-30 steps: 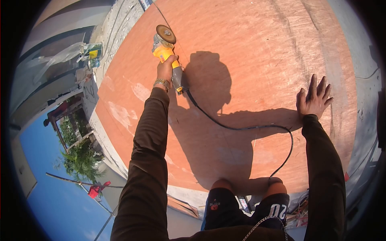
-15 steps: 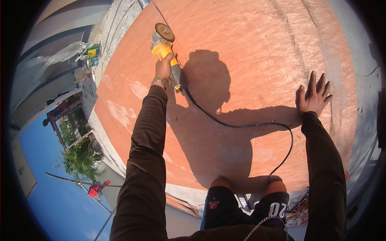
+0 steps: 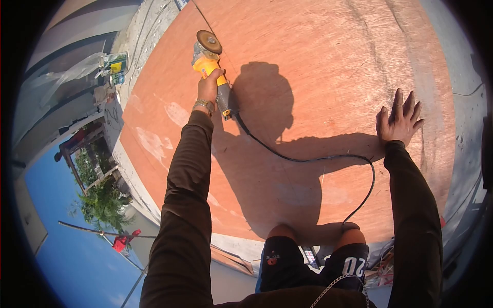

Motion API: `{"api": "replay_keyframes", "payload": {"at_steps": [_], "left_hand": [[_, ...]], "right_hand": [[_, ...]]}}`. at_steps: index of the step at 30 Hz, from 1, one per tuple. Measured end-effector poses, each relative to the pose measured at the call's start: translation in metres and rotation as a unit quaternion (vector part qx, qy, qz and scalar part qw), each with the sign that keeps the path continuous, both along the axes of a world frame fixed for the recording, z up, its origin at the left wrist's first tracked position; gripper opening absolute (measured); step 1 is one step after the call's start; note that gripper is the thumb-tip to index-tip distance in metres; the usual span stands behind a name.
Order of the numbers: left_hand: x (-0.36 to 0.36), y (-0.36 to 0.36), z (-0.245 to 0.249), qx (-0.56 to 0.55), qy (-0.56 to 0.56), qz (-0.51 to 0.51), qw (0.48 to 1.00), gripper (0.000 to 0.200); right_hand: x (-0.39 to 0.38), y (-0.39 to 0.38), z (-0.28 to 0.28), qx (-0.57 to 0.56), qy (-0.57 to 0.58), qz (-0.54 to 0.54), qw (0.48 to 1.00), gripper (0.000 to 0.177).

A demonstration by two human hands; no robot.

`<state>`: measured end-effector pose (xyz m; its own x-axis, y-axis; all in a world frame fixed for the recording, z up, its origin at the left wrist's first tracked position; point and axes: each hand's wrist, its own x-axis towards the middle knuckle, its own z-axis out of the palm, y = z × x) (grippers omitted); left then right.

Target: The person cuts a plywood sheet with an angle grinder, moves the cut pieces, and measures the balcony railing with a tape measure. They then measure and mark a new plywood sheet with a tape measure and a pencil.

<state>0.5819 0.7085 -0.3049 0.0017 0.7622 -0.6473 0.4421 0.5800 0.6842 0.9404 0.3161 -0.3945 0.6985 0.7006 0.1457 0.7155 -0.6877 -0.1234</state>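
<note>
My left hand [image 3: 208, 86] is wrapped round the body of a yellow and grey angle grinder [image 3: 207, 65]. A round brown disc [image 3: 209, 42] sits at the grinder's far end, tilted up toward me. From the tool's rear a black power cord [image 3: 300, 160] curves across the reddish plywood sheet [image 3: 328, 61] and back to my right knee. Flat on the right part of the sheet lies my right hand [image 3: 400, 120], fingers spread, holding nothing. My knees rest at the sheet's near edge.
A thin dark line [image 3: 203, 18] runs past the disc. Left of the sheet are a rough concrete ledge [image 3: 149, 33] and a green and yellow container [image 3: 117, 65]. Farther down stands a pole with a red cloth [image 3: 122, 243]. Grey concrete [image 3: 470, 123] borders the right side.
Almost nothing differs. Both hands appear very slightly higher in view, with the grinder still in my left hand and my right palm still on the plywood.
</note>
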Motion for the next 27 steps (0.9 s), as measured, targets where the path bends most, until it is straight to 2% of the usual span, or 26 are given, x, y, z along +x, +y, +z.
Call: {"api": "replay_keyframes", "payload": {"at_steps": [8,11,27], "left_hand": [[-0.003,-0.003,0.001,-0.008,-0.041,0.022,0.999,0.031],[-0.001,-0.012,0.007,-0.005,-0.01,-0.008,1.0,0.029],[-0.001,-0.016,0.006,0.007,-0.024,0.023,0.999,0.037]], "right_hand": [[-0.001,0.001,0.001,0.004,-0.002,0.002,1.0,0.07],[-0.001,0.001,0.001,0.003,-0.002,0.001,1.0,0.07],[-0.002,0.001,0.0,0.001,-0.004,0.001,1.0,0.071]]}}
